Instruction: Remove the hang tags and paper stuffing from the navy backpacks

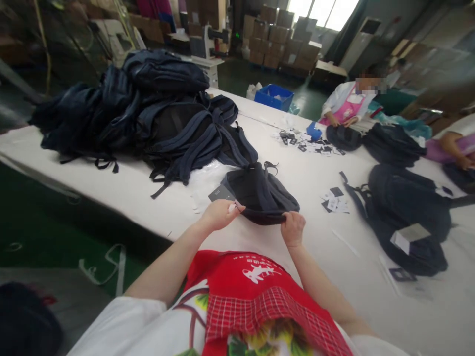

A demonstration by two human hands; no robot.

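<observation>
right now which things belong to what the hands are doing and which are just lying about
In hand: dark backpack, gripped at its rim by left hand and right hand; grey card beside it.
Lying about: backpack pile, loose tags, blue bin, other backpacks at right.

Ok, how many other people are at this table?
2. One person in a pink apron is at the far side; another shows only as an arm at the right edge. More may be out of frame.

Head-worn view, facing forward-down, close over white table (141, 193)
</observation>
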